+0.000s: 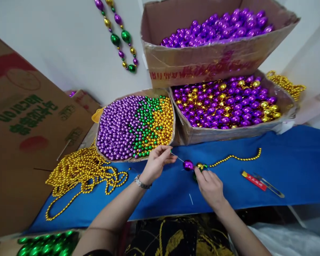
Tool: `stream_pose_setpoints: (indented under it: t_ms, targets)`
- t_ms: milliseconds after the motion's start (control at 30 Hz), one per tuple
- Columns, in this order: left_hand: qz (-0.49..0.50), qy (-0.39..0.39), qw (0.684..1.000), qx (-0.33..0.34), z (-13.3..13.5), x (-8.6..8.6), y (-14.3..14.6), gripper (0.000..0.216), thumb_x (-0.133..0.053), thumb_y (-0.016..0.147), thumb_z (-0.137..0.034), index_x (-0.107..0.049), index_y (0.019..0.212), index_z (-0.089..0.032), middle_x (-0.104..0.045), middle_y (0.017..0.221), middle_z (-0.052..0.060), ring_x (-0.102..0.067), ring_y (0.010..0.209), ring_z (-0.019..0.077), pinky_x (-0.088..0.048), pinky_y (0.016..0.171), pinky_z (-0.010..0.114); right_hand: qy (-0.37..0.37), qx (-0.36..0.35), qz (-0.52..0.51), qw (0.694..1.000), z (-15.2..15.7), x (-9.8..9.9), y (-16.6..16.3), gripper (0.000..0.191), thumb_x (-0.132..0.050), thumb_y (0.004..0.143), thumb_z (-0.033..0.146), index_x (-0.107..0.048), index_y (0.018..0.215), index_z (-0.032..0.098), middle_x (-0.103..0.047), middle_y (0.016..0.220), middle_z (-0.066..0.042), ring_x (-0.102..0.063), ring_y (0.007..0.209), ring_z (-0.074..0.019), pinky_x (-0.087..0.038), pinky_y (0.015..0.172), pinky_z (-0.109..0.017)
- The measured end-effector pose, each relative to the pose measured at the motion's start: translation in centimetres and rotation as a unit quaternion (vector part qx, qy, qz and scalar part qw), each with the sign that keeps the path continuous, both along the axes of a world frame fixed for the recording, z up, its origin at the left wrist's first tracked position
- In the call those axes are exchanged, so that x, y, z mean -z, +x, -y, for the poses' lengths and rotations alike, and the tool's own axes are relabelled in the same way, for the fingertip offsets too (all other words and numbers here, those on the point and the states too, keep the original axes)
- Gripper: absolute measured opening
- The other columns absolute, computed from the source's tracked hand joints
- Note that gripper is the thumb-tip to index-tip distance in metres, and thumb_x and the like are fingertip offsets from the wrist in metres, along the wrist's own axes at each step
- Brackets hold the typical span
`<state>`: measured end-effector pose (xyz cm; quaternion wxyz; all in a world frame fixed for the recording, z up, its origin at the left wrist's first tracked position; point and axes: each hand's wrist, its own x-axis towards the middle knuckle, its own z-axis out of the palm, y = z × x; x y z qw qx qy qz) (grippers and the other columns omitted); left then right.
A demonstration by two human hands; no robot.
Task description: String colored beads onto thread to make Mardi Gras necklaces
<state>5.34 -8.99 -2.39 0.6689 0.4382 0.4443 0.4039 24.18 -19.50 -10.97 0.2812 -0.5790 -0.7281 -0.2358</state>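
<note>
My left hand [160, 160], with a metal watch on its wrist, pinches a thin pale string [179, 158] just off the front rim of the bead box [114, 160]. A large shiny purple bead [188, 165] is on that string, between my two hands. The fingers of my right hand [210, 185] are closed on the strand beside it, partly hiding a gold bead [200, 166] and a dark green one. From there a chain of small gold beads [234, 156] trails right over the blue cloth [165, 199].
Purple beads [229, 26] fill an upper carton, above a carton of mixed purple and gold beads [224, 103]. Gold bead chains [82, 170] are heaped at left beside a large cardboard box [29, 124]. A red-and-yellow packet [254, 180] and tweezers [272, 187] lie at right.
</note>
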Motion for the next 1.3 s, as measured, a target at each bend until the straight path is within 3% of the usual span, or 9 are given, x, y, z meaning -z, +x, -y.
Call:
stream_pose_setpoints:
  t_ms: [167, 300, 400, 500, 600, 800, 967, 1033, 1300]
  targets:
    - [-0.036, 0.14, 0.979, 0.141, -0.5, -1.4, 1.3, 0.054, -0.076, 0.076, -0.034, -0.052, 0.122, -0.019, -0.067, 0.097, 0.005, -0.07, 0.078, 0.0145, -0.058, 0.072, 0.027, -0.021, -0.063, -0.205, 0.977, -0.6, -0.6, 0.1, 0.02, -0.047, 0.096, 0.014, -0.061, 0.109, 0.015, -0.068, 0.081, -0.005, -0.062, 0.072, -0.0142, -0.047, 0.07, -0.026]
    - [-0.112, 0.348, 0.917, 0.156, -6.6, -5.7, 4.3, 0.052, -0.06, 0.089, -0.036, -0.041, 0.137, -0.025, -0.062, 0.112, 0.009, -0.067, 0.092, 0.0167, -0.056, 0.076, 0.03, -0.027, -0.091, -0.323, 0.942, -1.1, -0.9, 0.4, 0.016, -0.048, 0.095, 0.013, -0.06, 0.104, 0.017, -0.068, 0.082, -0.004, -0.065, 0.074, -0.0134, -0.05, 0.07, -0.024]
    - [-0.351, 0.533, 0.75, 0.176, -14.2, -8.1, 9.1, 0.033, -0.055, 0.091, -0.029, -0.057, 0.121, -0.016, -0.065, 0.105, 0.012, -0.063, 0.099, 0.0206, -0.051, 0.088, 0.036, -0.023, -0.085, -0.336, 0.938, -1.3, -0.8, 0.8, 0.015, -0.048, 0.095, 0.014, -0.061, 0.104, 0.017, -0.067, 0.079, -0.003, -0.065, 0.071, -0.013, -0.051, 0.067, -0.023]
    - [-0.603, 0.514, 0.567, 0.226, -20.8, -8.4, 14.3, 0.034, -0.051, 0.088, -0.017, -0.059, 0.121, -0.011, -0.063, 0.114, 0.019, -0.061, 0.108, 0.0289, -0.049, 0.091, 0.042, -0.03, -0.077, -0.338, 0.937, -1.5, -0.6, 1.1, 0.017, -0.047, 0.095, 0.014, -0.062, 0.103, 0.017, -0.066, 0.078, -0.003, -0.064, 0.069, -0.0129, -0.051, 0.065, -0.023]
    - [-0.653, 0.481, 0.528, 0.251, -24.5, -7.6, 17.7, 0.035, -0.055, 0.079, -0.006, -0.065, 0.112, -0.01, -0.065, 0.109, 0.022, -0.062, 0.107, 0.0341, -0.05, 0.087, 0.045, -0.046, -0.069, -0.344, 0.935, -1.5, -0.6, 1.3, 0.019, -0.045, 0.096, 0.015, -0.062, 0.105, 0.018, -0.067, 0.078, -0.002, -0.064, 0.068, -0.013, -0.051, 0.063, -0.022]
    - [-0.593, 0.511, 0.569, 0.251, -24.1, -7.7, 16.5, 0.039, -0.062, 0.081, -0.019, -0.058, 0.119, -0.013, -0.064, 0.11, 0.017, -0.063, 0.103, 0.0285, -0.049, 0.087, 0.04, -0.082, -0.04, -0.372, 0.924, -1.4, -1.5, 1.8, 0.019, -0.042, 0.098, 0.019, -0.061, 0.101, 0.018, -0.07, 0.081, -0.004, -0.067, 0.07, -0.0134, -0.052, 0.063, -0.021]
    - [-0.165, 0.407, 0.866, 0.24, -16.4, -7.5, 8.7, 0.046, -0.07, 0.08, -0.03, -0.053, 0.121, -0.019, -0.063, 0.112, 0.009, -0.064, 0.092, 0.0168, -0.053, 0.082, 0.031, -0.053, -0.031, -0.334, 0.941, -1.9, -2.3, 2.3, 0.018, -0.045, 0.097, 0.022, -0.062, 0.099, 0.017, -0.07, 0.074, -0.002, -0.066, 0.061, -0.0128, -0.052, 0.061, -0.021]
    - [-0.041, 0.296, 0.928, 0.221, -12.7, -6.5, 5.5, 0.048, -0.073, 0.078, -0.032, -0.054, 0.121, -0.021, -0.062, 0.115, 0.008, -0.064, 0.094, 0.0163, -0.054, 0.085, 0.032, -0.026, -0.042, -0.298, 0.953, -2.2, -2.5, 2.2, 0.016, -0.049, 0.095, 0.021, -0.063, 0.103, 0.017, -0.072, 0.078, -0.004, -0.067, 0.063, -0.0132, -0.054, 0.064, -0.022]
    - [0.116, 0.041, 0.991, 0.047, -6.3, -1.7, 0.8, 0.035, -0.071, 0.081, -0.034, -0.06, 0.112, -0.023, -0.069, 0.095, 0.003, -0.067, 0.083, 0.0134, -0.055, 0.091, 0.04, -0.023, -0.065, -0.204, 0.976, -2.6, -2.4, 0.7, 0.02, -0.052, 0.093, 0.02, -0.066, 0.106, 0.017, -0.075, 0.089, -0.007, -0.072, 0.075, -0.0172, -0.057, 0.072, -0.027]
